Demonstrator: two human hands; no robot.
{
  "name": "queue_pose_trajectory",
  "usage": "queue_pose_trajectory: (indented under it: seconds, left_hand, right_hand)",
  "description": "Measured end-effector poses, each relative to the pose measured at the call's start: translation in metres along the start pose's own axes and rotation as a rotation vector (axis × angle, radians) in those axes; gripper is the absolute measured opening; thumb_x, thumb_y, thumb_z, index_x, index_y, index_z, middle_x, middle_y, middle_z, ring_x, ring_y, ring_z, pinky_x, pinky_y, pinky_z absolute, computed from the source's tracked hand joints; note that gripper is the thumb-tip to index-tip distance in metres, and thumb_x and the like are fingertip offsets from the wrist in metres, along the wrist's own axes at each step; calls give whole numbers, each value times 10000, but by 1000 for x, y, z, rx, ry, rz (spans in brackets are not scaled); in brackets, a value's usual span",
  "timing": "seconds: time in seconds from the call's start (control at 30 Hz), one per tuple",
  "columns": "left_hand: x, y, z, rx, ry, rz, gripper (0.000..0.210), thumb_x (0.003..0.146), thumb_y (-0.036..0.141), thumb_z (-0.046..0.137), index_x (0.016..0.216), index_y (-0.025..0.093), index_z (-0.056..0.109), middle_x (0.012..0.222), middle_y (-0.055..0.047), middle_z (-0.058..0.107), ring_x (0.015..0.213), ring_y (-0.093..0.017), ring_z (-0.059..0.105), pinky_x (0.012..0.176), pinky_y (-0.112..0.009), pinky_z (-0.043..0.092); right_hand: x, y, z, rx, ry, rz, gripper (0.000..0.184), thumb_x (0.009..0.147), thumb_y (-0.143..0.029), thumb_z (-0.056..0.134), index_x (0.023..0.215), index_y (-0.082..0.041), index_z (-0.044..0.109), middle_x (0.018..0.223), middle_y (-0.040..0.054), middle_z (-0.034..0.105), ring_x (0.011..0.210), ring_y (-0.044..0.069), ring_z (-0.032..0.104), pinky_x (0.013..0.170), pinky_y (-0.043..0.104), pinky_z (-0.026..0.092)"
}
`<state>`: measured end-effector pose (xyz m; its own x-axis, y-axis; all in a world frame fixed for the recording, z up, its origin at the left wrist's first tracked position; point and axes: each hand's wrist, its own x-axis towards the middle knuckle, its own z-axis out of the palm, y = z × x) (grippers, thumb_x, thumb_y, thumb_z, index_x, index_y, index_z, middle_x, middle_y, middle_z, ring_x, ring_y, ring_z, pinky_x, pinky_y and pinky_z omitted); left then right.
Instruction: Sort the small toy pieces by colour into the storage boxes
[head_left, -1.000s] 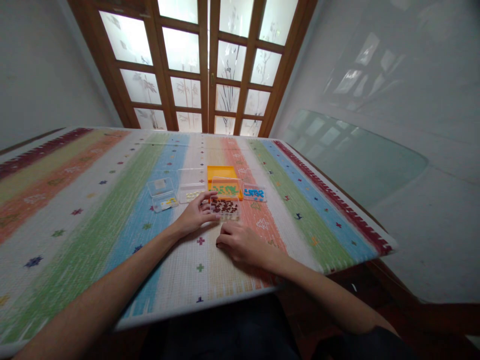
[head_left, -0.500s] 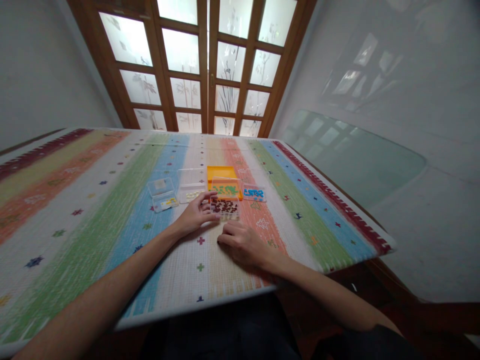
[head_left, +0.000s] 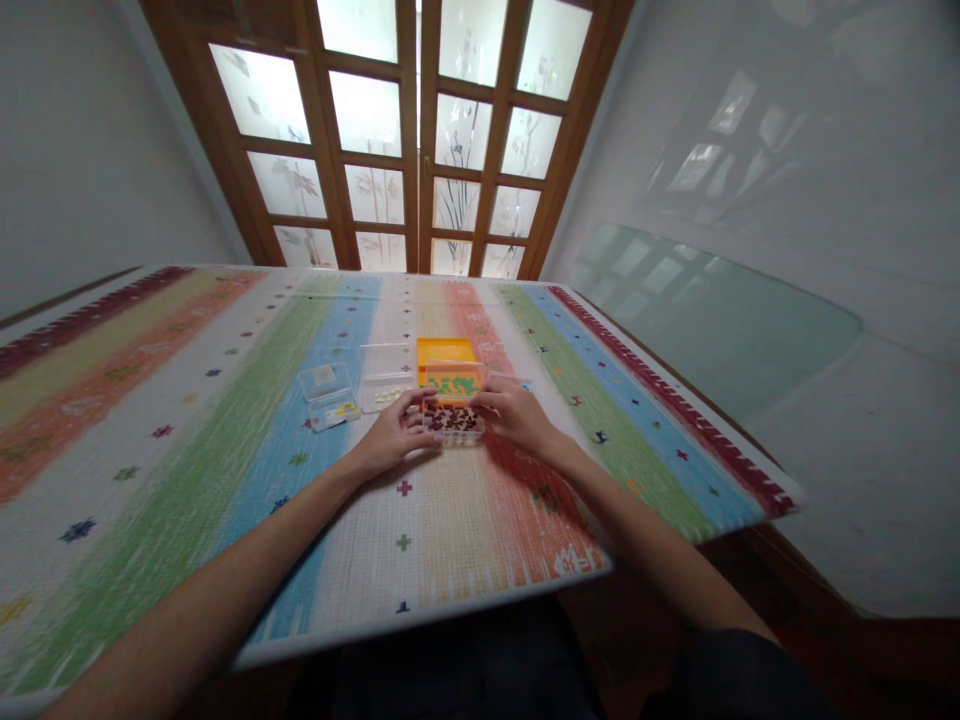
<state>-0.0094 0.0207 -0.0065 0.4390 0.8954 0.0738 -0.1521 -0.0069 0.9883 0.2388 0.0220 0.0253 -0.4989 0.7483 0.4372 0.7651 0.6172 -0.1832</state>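
A small clear plastic box (head_left: 454, 420) full of dark red-brown pieces lies on the table in front of me. My left hand (head_left: 391, 438) grips its left side, thumb at the near corner and fingers at the far one. At the box's right far corner is my right hand (head_left: 517, 416), its curled fingers closed on the edge. Just behind stands another clear box with green pieces (head_left: 454, 386), in front of or on an orange tray (head_left: 446, 350). My right hand mostly covers a box of blue pieces on the right.
To the left are an open clear box with whitish pieces (head_left: 388, 396) and an open clear box with yellow pieces (head_left: 335, 411). A striped cloth (head_left: 300, 510) covers the table. Its near edge runs just before my lap. White walls and a glazed wooden door (head_left: 417, 200) surround it.
My right hand has moved up and away from the cloth in front of the box to the box's right far corner. My left hand stays on the box's left side.
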Motion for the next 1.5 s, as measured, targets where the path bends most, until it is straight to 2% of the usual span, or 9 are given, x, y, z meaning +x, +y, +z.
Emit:
queue_pose_trajectory:
  seconds: [0.17,0.37,0.5,0.6,0.7,0.8,0.97,1.13,1.5]
  left_hand:
    - [1,0,0,-16,-12,-25,750,621,167,909,1296,214,583,1199,-108,686,1040,-268,706,1018,-476,525]
    - [-1,-1,0,-15,-1,2,708,627,165,906,1264,214,601,1206,-108,669,994,-249,711,988,-479,544]
    - [-2,1,1,-17,8,32,663,634,167,906,1230,230,620,1243,-105,659,1014,-252,714,989,-500,565]
    - [-3,4,3,-29,12,75,651,647,172,903,1230,228,620,1326,-113,639,1106,-275,701,1023,-505,565]
    - [-3,5,4,-39,9,128,675,652,179,904,1256,227,606,1371,-122,620,1172,-297,680,1040,-508,568]
    - [-4,4,4,-28,15,154,704,647,181,913,1266,232,581,1384,-125,603,1179,-296,674,1037,-503,573]
    - [-7,5,8,2,15,141,715,647,194,923,1232,248,516,1324,-92,608,1097,-247,703,1018,-488,580]
    - [-10,5,14,77,77,157,775,655,265,936,1261,266,453,1319,-94,586,1016,-223,723,954,-446,605]
    - [-17,8,24,176,146,395,955,770,300,861,1563,294,330,1264,-92,637,1139,-251,679,1035,-435,544]
  right_hand:
    - [2,-2,0,23,-19,10,160,907,-139,652,958,-205,788,873,75,748,808,185,655,683,267,424]
    - [0,3,-5,150,90,0,203,874,-76,613,966,-183,760,895,66,726,786,162,644,737,280,467]
    - [-7,5,-8,258,169,63,209,893,-217,676,1096,-173,694,1001,84,690,779,165,617,747,319,511]
    - [-16,4,-4,411,178,123,557,817,-382,807,1294,-196,588,1147,114,656,847,185,626,742,340,549]
    - [-25,0,5,625,121,158,963,692,-422,910,1499,-256,413,1305,146,594,954,209,642,748,343,581]
    - [-29,-6,15,814,94,223,1125,658,-413,933,1580,-324,295,1357,146,561,985,217,654,718,323,603]
    - [-30,-12,23,1069,102,303,1173,669,-395,929,1602,-378,218,1348,123,574,916,187,685,671,286,611]
    - [-33,-8,24,1145,109,333,1189,652,-341,948,1587,-389,215,1336,109,597,784,124,667,623,245,601]
    - [-31,-14,12,1236,112,248,1173,655,-398,948,1593,-393,243,1327,93,598,1153,261,660,850,388,646]
